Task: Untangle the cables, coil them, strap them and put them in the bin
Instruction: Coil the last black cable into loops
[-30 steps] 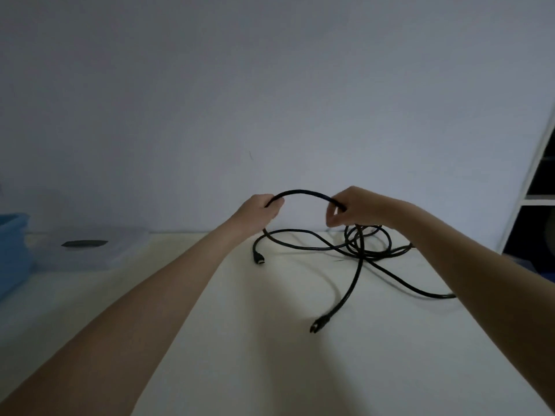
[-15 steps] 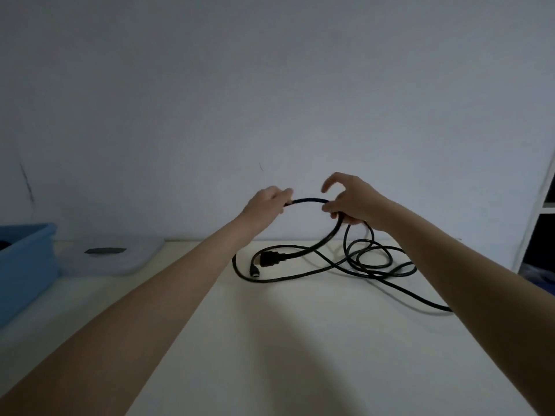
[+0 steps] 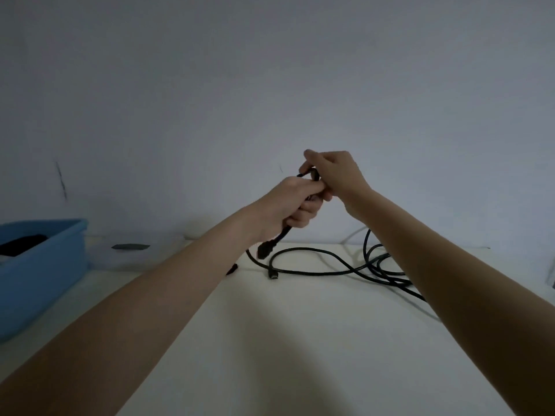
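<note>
Both hands are raised together just right of the frame's centre, above the far edge of the table [image 3: 300,340]. The left hand [image 3: 288,205] is curled around a black cable [image 3: 315,265], gripping it — below the fist a short length hangs down and ends in a chunky black plug [image 3: 265,250] that dangles just over the tabletop. The right hand [image 3: 336,172] sits touching the left, a little higher, its fingers bent and pinching the same cable where a dark bit of it shows at the fingertips.

The rest of the cable lies loose on the pale table at centre right: one long strand curves across the surface, and several overlapping loops bunch together beside the right forearm, partly hidden behind it. A small connector [image 3: 272,275] rests on the table just below the dangling plug, and another dark cable end [image 3: 232,269] peeks out from behind the left forearm.

At the left edge of the frame stands the blue bin [image 3: 45,265], well apart from the cable, with something dark inside — too dim to make out. Just beside it, toward the wall, lies a clear lid [image 3: 132,250] bearing a dark label. A plain wall [image 3: 270,85] fills the upper frame.
</note>
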Motion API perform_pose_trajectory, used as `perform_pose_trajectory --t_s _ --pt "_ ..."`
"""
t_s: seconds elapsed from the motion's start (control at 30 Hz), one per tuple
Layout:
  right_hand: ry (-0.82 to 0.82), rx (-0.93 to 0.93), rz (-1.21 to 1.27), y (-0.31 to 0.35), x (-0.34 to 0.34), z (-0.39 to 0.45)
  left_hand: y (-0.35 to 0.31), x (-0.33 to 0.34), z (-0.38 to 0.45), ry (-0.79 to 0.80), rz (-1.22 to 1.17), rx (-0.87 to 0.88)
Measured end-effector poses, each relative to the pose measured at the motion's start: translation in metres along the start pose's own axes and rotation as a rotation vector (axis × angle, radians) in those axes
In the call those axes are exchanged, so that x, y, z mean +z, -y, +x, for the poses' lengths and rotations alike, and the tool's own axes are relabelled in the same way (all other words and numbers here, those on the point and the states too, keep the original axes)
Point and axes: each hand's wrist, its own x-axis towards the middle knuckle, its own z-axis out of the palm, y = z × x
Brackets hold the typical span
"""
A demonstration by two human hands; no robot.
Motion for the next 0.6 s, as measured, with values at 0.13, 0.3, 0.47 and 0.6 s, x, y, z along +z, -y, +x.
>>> perform_pose_trajectory --t_s 0.13,0.3,0.47,0.6 --pt "0.252 0.107 0.273 -0.012 0.006 0.006 -0.021 -0.032 -0.010 0.039 -0.371 0.074" --pt "0.534 0.204 0.128 -0.057 0.051 -0.017 -0.043 -0.052 -0.012 -0.074 -0.736 0.221" --pt "0.401 0.247 0.259 -0.065 0.066 -0.018 -0.031 -0.043 -0.007 -0.106 -0.718 0.075" --pt "0.708 0.235 0.227 -0.043 0.078 -0.013 -0.035 -0.036 0.000 -0.032 -0.728 0.060"
